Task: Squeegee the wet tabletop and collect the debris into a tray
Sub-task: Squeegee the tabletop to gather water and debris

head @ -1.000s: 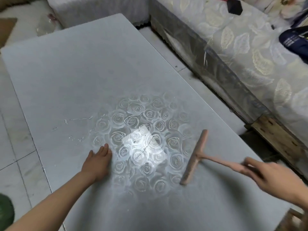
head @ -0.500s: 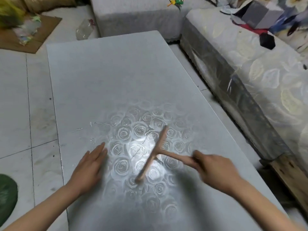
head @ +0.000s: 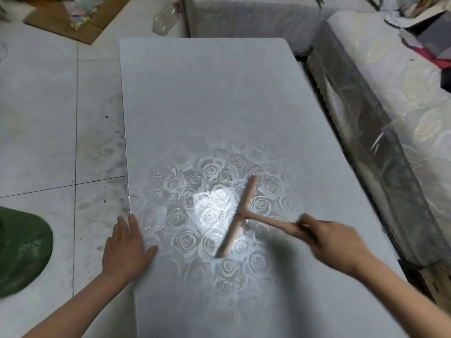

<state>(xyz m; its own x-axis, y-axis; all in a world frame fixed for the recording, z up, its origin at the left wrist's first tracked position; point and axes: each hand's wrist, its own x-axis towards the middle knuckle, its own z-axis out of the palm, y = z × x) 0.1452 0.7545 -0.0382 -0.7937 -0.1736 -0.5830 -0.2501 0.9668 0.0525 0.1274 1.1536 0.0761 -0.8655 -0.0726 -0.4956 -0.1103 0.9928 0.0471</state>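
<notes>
A grey tabletop (head: 219,98) with a rose pattern fills the middle of the head view. Its near part shines wet, with small bits of debris (head: 180,175) and droplets left of centre. My right hand (head: 334,242) grips the handle of a tan T-shaped squeegee (head: 240,217), whose blade lies slanted on the wet patch. My left hand (head: 127,247) rests flat with straight fingers on the table's left edge. No tray is in view.
A mattress-like sofa (head: 390,123) covered in clear plastic runs along the table's right side. White tiled floor (head: 48,118) lies left, with a green object (head: 22,252) at the left edge, cardboard (head: 80,18) and a plastic bottle (head: 163,20) beyond.
The squeegee has slid left across the wet patch from the right side toward the middle. My left hand has shifted left to the table's edge. The camera view has swung left.
</notes>
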